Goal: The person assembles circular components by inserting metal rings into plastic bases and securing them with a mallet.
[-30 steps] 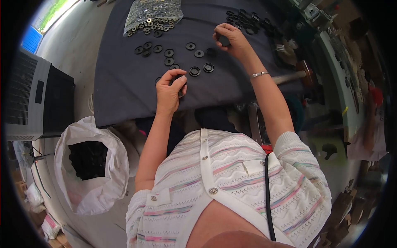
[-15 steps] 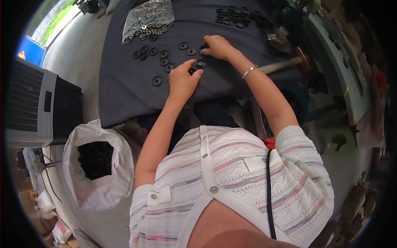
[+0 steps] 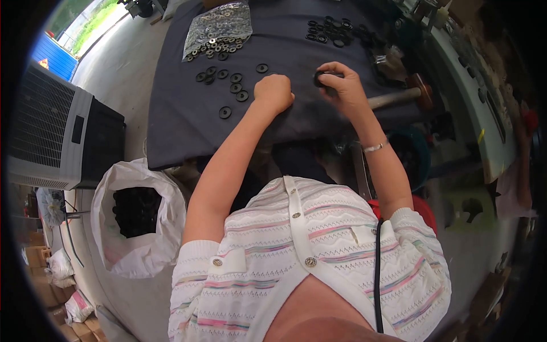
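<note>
Between the thumb and fingers of my right hand is a black ring-shaped part, tilted on edge above the dark cloth. My left hand is closed, its back turned up, low over the cloth to the left of it. Whatever its fingers hold is hidden. Just beyond my left hand lies a loose black disc with a small centre hole. Several similar discs are scattered flat to its left.
A clear plastic bag of small metal rings spills at the far left of the cloth-covered table. Several black rings cluster at the back right. A wooden-handled hammer lies right. A white sack with black pieces stands lower left.
My right hand has moved right, carrying a black ring. My left hand has turned knuckles up and shifted slightly right; the black ring seen at its fingertips is now out of sight.
</note>
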### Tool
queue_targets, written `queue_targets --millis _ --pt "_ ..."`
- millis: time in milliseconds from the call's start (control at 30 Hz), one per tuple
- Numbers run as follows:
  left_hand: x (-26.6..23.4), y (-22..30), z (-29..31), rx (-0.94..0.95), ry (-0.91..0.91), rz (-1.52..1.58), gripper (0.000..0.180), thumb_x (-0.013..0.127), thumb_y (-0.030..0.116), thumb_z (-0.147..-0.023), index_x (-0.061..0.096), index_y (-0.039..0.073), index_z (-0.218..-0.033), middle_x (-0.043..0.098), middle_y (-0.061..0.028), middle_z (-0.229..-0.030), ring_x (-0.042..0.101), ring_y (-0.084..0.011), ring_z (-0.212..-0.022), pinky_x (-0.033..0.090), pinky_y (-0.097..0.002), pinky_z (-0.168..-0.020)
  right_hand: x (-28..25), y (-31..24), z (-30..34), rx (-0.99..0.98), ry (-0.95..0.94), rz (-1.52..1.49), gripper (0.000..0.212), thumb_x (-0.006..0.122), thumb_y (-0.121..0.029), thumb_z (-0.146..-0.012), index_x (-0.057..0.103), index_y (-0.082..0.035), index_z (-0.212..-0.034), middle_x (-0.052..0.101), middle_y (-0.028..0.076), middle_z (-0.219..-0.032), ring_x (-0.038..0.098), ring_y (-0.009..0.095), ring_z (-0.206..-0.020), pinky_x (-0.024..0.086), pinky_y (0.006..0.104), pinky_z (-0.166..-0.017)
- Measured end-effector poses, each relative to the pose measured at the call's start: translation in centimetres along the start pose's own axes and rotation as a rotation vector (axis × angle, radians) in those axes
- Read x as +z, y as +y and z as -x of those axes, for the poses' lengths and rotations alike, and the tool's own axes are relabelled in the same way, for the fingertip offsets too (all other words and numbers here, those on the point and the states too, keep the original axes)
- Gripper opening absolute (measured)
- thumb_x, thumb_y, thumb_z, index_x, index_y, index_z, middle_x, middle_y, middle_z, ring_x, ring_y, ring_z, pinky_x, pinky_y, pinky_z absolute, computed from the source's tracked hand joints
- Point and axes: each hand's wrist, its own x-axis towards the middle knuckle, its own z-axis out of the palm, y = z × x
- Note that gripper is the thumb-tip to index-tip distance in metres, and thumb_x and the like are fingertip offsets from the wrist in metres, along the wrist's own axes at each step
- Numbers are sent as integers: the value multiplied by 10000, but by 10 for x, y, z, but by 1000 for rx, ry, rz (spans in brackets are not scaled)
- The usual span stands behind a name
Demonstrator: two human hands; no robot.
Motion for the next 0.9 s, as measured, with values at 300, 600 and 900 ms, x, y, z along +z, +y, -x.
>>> queue_targets --millis 300,600,900 --pt "-17 83 33 4 -625 1823 256 613 160 -819 563 -31 -983 549 -69 -688 487 -124 -447 311 -205 -354 -131 51 139 93 388 -473 191 639 -45 -788 556 -48 -960 562 60 -786 544 162 -616 398 225 -455" --pt "95 234 40 -531 -1164 1707 189 626 185 -814 537 32 -878 564 -112 -738 541 -190 -503 382 -233 -372 -235 108 223 78 1067 -557 212 666 -78 -792 548 -66 -967 566 62 -886 560 187 -645 439 270 -511" --pt "101 273 -6 -118 -992 1512 1030 508 699 -751 -20 180 -1467 -24 -79 -1533 -5 -354 -1389 98 -614 -1041 -274 75 196 60 994 -370 801 513 -552 -854 195 -101 -1434 169 138 -1502 130 334 -1383 72 648 -1027"
